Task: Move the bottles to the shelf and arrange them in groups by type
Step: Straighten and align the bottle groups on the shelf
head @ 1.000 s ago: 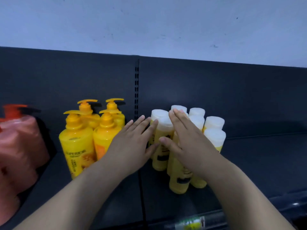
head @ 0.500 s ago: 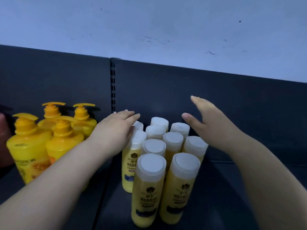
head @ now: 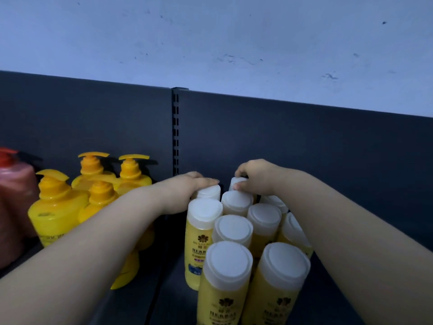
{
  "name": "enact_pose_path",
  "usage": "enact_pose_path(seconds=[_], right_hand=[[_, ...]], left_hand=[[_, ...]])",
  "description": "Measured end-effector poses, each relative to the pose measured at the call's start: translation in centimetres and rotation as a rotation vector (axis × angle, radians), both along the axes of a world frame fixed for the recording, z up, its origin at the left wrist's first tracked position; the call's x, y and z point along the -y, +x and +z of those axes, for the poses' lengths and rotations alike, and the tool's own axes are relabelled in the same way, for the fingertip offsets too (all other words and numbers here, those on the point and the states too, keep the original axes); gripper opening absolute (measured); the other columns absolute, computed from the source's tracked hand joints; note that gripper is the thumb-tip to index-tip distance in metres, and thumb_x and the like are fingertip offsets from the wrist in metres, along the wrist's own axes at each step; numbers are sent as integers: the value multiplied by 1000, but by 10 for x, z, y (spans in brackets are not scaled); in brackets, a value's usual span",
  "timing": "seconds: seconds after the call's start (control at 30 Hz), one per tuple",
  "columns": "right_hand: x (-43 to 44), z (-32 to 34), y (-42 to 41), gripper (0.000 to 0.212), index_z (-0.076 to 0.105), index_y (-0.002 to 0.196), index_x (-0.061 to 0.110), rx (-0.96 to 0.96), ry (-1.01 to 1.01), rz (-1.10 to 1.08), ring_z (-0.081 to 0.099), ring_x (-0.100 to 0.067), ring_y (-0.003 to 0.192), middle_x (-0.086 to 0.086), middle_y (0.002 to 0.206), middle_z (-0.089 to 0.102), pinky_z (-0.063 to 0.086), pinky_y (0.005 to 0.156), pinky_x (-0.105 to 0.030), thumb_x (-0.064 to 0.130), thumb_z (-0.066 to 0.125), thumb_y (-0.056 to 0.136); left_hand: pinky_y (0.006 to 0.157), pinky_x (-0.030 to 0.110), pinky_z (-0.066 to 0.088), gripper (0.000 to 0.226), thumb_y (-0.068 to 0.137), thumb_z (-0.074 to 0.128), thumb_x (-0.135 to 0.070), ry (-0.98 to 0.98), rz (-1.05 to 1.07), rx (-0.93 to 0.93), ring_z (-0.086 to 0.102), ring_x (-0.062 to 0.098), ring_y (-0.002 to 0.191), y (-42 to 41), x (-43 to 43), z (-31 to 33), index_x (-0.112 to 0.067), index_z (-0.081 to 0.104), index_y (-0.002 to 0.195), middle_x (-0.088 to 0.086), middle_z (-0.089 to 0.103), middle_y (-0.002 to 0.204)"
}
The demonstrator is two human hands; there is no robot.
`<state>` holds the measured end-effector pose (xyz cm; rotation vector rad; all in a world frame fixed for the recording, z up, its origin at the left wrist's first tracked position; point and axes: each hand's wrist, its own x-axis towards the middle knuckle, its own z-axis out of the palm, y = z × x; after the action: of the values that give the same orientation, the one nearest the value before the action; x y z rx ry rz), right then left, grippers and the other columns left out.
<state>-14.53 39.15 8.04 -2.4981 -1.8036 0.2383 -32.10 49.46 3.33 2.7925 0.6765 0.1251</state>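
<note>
Several yellow bottles with white caps (head: 228,263) stand packed together on the dark shelf (head: 168,289), right of its centre post. My left hand (head: 187,193) lies against the back-left bottle of that cluster (head: 209,192), fingers flat over its cap. My right hand (head: 256,177) is curled over the cap of the rearmost bottle (head: 235,184), fingertips gripping it. Left of the post stand several yellow pump bottles (head: 55,207), partly hidden behind my left forearm.
A red pump bottle (head: 14,191) stands at the far left edge. The shelf's dark back panel (head: 304,148) rises behind the bottles, with a slotted post (head: 175,137) in the middle. Bare shelf lies to the right of the white-capped cluster.
Both hands have come down from beside and above the cluster onto the rear bottles. My right hand has closed over the rearmost cap. The view has moved closer.
</note>
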Motion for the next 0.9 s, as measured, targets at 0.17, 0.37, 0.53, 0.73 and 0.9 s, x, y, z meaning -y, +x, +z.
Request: enact_pose_path(seconds=[0.17, 0.37, 0.53, 0.73, 0.9], right_hand=[[-2, 2, 8, 46, 49, 130, 25, -53, -33, 8, 47, -16, 120, 6, 134, 47, 40, 98, -31, 42, 58, 89], [-3, 7, 15, 57, 42, 138, 28, 23, -131, 95, 44, -18, 124, 7, 140, 44, 39, 102, -34, 25, 63, 86], [-7, -4, 18, 61, 41, 136, 29, 102, -133, 137, 46, -20, 120, 4, 136, 46, 41, 100, -36, 27, 68, 82], [-11, -12, 18, 54, 47, 134, 25, 104, 14, 195, 46, -17, 118, 5, 134, 45, 40, 100, -35, 33, 65, 84], [-1, -6, 27, 18, 70, 100, 26, 173, 198, 232, 55, -9, 99, 15, 113, 51, 45, 83, -29, 34, 66, 84]], left_hand=[[101, 28, 36, 68, 90, 57, -31, -54, 54, 64, 43, 21, 118, 11, -13, -10, -35, 19, 146, 0, 28, 134], [96, 26, 38, 67, 87, 64, -23, -65, 30, 203, 42, 18, 111, 20, -24, -18, -31, 29, 143, -6, 26, 119], [88, 30, 44, 68, 80, 71, -30, 35, 42, 211, 47, 16, 100, 19, -32, -17, -36, 36, 138, -11, 25, 115], [86, 25, 41, 67, 81, 70, -29, 35, 42, 237, 44, 14, 101, 17, -31, -18, -39, 36, 137, -11, 26, 115], [99, 36, 41, 55, 86, 64, -34, 175, 90, 211, 37, 16, 121, 8, -20, -1, -38, 41, 136, -8, 30, 132]])
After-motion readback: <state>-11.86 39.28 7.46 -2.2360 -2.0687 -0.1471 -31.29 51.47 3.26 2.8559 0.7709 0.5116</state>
